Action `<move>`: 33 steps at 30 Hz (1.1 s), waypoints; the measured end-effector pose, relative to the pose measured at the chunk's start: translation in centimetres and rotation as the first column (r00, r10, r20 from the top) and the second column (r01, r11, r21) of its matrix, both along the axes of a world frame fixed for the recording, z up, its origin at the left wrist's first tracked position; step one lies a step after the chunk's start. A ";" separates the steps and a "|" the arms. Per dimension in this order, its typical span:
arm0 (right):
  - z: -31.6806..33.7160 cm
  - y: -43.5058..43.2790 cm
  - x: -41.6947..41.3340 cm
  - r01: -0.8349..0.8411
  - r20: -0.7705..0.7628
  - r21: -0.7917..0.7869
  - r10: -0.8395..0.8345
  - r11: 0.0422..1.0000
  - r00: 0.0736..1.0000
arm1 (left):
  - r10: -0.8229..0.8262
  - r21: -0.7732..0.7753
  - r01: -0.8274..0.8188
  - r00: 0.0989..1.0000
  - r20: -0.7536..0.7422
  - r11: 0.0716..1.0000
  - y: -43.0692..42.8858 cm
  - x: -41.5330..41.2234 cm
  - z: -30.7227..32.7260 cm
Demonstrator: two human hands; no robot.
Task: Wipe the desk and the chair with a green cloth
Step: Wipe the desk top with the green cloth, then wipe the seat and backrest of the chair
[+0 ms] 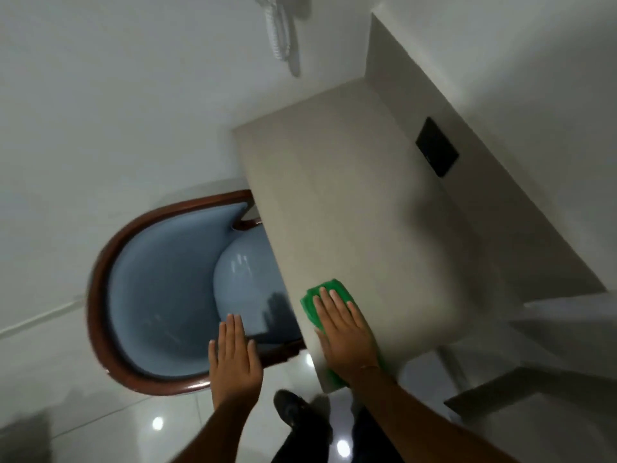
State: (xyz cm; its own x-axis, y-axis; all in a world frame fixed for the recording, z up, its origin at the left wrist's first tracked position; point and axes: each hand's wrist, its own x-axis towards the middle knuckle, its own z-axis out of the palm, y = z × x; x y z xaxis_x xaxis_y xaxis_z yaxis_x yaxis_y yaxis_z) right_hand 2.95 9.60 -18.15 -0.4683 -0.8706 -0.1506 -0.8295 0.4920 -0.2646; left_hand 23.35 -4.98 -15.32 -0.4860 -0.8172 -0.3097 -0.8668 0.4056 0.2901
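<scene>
Green cloth [312, 304] lies flat at the beige desk's [350, 195] near corner, right hand [344, 332] pressing it, fingers straight and together. Left hand [235, 359] hovers flat, fingers together, beside the desk over one blue chair [160, 289]. Glossy white tile floor [100, 426] below; one black wall plate [436, 147] behind the desk.

The right hand [344, 332] lies flat, palm down, fingers straight and close together, in the lower centre-right of the frame, its bare forearm running off the lower right. The left hand [235, 357], lower centre, is flat and open with fingers extended upward, forearm reaching to the bottom edge.
</scene>
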 end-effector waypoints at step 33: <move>-2.3 -33.6 30.5 0.066 0.746 0.181 -0.181 0.981 0.641 | -0.116 -0.216 0.129 0.991 0.071 0.968 -29.9 18.5 -4.2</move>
